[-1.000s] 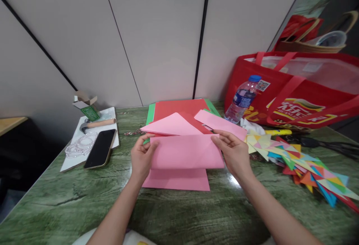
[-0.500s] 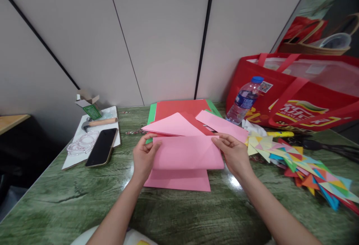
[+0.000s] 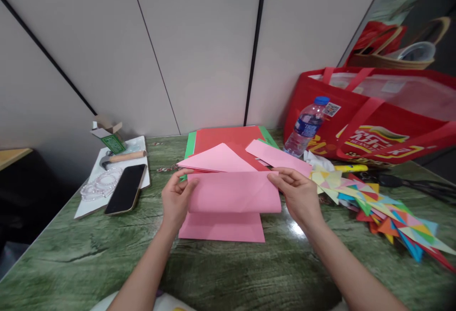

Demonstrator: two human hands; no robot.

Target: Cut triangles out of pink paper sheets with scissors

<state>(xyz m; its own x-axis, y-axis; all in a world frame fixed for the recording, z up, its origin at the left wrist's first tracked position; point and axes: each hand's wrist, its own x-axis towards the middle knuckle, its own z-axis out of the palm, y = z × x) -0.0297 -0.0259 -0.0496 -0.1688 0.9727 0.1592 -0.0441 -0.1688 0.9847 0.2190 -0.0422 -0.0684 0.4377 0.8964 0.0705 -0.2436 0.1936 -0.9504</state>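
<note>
Between my hands a pink sheet of paper point(image 3: 233, 194) is held up, its upper part bent over in a soft curve. My left hand point(image 3: 177, 199) pinches its top left corner between thumb and fingers. At the top right corner, my right hand point(image 3: 298, 192) grips the same sheet in a like pinch. Flat on the table below lies a lower pink paper part point(image 3: 223, 228); whether it belongs to the held sheet I cannot tell. Behind it rest a pink triangular folded paper point(image 3: 221, 156), a pink paper strip point(image 3: 280, 156) and red paper point(image 3: 228, 135) over green.
On the left, a black phone point(image 3: 126, 190) and a wooden-handled hammer point(image 3: 123, 157) lie on a white board, with a small green box point(image 3: 110, 140) behind. At right stand a water bottle point(image 3: 306, 128) and a red bag point(image 3: 374, 116), near colourful folded paper pieces point(image 3: 388, 216).
The view has shifted slightly, so most things sit a little further left. Both hands keep their pinch on the pink sheet, whose right end now looks more rounded.
</note>
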